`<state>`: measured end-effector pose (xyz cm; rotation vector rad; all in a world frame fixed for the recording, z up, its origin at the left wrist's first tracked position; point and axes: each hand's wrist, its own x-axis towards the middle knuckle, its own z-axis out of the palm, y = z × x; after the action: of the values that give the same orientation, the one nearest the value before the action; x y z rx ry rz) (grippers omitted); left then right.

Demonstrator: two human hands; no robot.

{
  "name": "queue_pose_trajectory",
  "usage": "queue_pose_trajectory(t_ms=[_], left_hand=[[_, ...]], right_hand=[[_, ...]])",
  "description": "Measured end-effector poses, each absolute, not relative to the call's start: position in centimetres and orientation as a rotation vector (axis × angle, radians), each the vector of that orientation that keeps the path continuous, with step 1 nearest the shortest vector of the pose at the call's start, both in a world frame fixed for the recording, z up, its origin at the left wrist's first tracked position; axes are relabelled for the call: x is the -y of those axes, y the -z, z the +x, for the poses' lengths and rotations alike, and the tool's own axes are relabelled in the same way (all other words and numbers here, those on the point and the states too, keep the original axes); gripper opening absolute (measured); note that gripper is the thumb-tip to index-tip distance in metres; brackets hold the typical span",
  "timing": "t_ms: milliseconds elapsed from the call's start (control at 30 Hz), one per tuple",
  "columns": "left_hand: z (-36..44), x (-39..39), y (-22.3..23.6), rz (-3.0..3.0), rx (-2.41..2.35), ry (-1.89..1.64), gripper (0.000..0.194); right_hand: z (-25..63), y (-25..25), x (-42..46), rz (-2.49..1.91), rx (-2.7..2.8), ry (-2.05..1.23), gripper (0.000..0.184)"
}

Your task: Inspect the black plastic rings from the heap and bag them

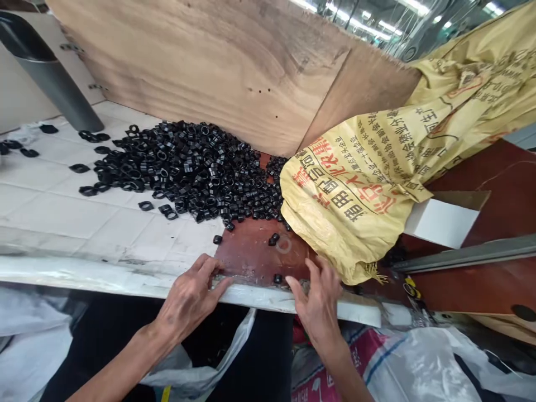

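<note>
Right grip [319,301] beside black piece [277,278]

Wooden panel [201,61], upper centre, which I view remotely behind the desk [42,206]; the desk's surface runs pale at left, red-brown towards the right. Upper right, I make out lit ceiling tubes [414,6].
</note>
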<state>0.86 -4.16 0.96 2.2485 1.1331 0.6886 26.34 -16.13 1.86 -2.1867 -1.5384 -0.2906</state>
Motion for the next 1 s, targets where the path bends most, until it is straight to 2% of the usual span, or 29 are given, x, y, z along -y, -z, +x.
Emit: queue_pose_trajectory(t_ms=[67,133,367,567,767,900,1000], left_hand=[[1.6,3.8,-0.6,2.324,-1.301,-0.656,0.020],[2.0,3.3,-0.3,2.355,-1.439,-0.613,0.030],[1.5,1.2,1.2,2.247,-1.671,-0.751,0.055],[3.6,-1.2,1.5,2.200,-1.527,-0.797,0.039],[3.8,-2.1,1.1,2.088,-1.209,-0.897,0.039],[1.6,-2.8,0.9,1.902,-1.481,-1.129,0.026],[0.6,-4.8,0.6,1.895,-1.615,-1.173,0.027]], right_hand=[[27.2,-0.3,17.9,-2.313,1.517,0.316,0.081],[27.2,1.3,17.9,-2.347,1.549,0.284,0.091],[24.3,3.7,10.2,-2.161,1.735,0.241,0.083],[22.3,3.4,4.2,-1.918,1.838,0.239,0.077],[20.1,3.2,0.0,-1.731,2.028,0.237,0.068],[19.3,2.8,-1.2,-1.662,2.096,0.216,0.064],[19.2,2.1,-1.1,-1.611,2.120,0.212,0.060]])
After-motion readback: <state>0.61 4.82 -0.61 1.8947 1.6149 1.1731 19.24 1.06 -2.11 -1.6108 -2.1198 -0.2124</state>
